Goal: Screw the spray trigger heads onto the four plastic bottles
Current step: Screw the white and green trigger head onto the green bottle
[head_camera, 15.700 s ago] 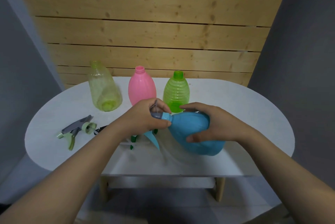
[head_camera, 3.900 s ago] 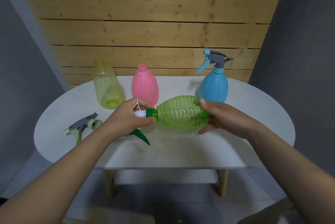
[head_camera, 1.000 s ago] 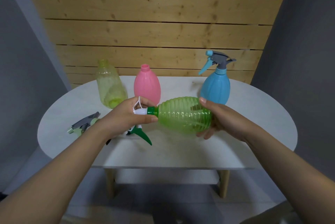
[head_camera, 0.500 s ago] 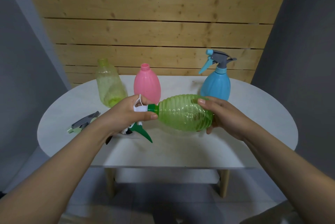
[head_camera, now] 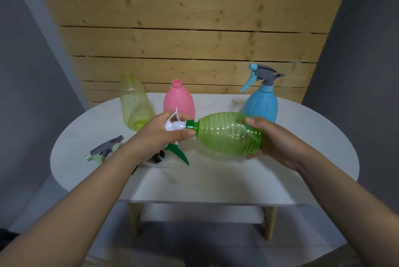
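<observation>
A ribbed green bottle point(head_camera: 226, 135) lies sideways in the air over the table, neck to the left. My right hand point(head_camera: 274, 141) grips its base end. My left hand point(head_camera: 160, 135) grips the white and green spray head point(head_camera: 176, 127) that sits on the bottle's neck, its green trigger point(head_camera: 179, 153) pointing down. A blue bottle point(head_camera: 261, 104) with a grey and blue spray head stands at the back right. The pink bottle point(head_camera: 179, 102) and the pale yellow-green bottle point(head_camera: 135, 104) stand open-necked at the back.
A grey and pale green spray head point(head_camera: 103, 151) lies on the white oval table point(head_camera: 216, 180) at the left. A dark part of another head point(head_camera: 157, 157) shows under my left wrist. A wooden slat wall stands behind the table.
The green bottle has stayed sideways between my hands and turned slightly; my right hand has shifted its hold on the base. My left hand keeps its grip on the spray head.
</observation>
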A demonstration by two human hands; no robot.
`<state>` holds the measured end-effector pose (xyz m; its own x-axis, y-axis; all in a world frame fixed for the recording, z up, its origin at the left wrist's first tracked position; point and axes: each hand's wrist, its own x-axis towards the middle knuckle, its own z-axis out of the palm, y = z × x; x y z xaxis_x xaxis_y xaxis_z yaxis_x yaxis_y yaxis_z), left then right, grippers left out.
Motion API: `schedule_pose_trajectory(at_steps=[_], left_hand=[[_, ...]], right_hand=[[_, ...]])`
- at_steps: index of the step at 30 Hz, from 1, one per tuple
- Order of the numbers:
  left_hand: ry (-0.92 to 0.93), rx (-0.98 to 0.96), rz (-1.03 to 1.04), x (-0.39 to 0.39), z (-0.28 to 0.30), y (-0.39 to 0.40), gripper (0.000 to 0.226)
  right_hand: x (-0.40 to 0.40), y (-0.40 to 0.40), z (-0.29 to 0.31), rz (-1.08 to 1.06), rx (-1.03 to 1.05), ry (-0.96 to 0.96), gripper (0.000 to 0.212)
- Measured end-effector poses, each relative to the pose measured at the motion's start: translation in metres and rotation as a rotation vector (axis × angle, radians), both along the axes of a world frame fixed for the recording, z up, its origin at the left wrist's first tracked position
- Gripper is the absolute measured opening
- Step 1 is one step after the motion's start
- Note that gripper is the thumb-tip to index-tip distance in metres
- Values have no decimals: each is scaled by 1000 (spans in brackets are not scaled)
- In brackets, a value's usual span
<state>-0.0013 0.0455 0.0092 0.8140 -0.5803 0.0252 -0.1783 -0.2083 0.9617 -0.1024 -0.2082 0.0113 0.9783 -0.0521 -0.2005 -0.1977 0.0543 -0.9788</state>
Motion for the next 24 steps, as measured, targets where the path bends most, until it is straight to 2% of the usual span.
schedule_pose_trajectory(at_steps=[2, 7, 9, 12, 16, 19, 21, 24], left_hand=[[87, -104, 28, 1, -1, -4, 37], [328, -385, 23, -3, 2, -20, 46], [371, -391, 6, -8, 3, -30, 38], [303, -275, -26, -16, 3, -45, 39], [188, -196, 24, -16, 2, -60, 52], [142, -182, 92, -8, -2, -70, 49], [89, -158, 144, -2, -8, -77, 53], [-35, -107, 199, 7, -16, -87, 59]], right_hand=[[-1, -5, 3, -59, 51, -16, 50], [-2, 0, -1, -116, 328, -47, 66], [-1, 9, -5, -108, 450, -71, 65], [3, 23, -11, -96, 530, -94, 65], [8, 29, -16, -82, 329, -32, 64], [10, 27, -19, -110, 19, -13, 42], [15, 25, -21, -173, -188, -38, 36], [25, 23, -23, -259, -255, -56, 42]])
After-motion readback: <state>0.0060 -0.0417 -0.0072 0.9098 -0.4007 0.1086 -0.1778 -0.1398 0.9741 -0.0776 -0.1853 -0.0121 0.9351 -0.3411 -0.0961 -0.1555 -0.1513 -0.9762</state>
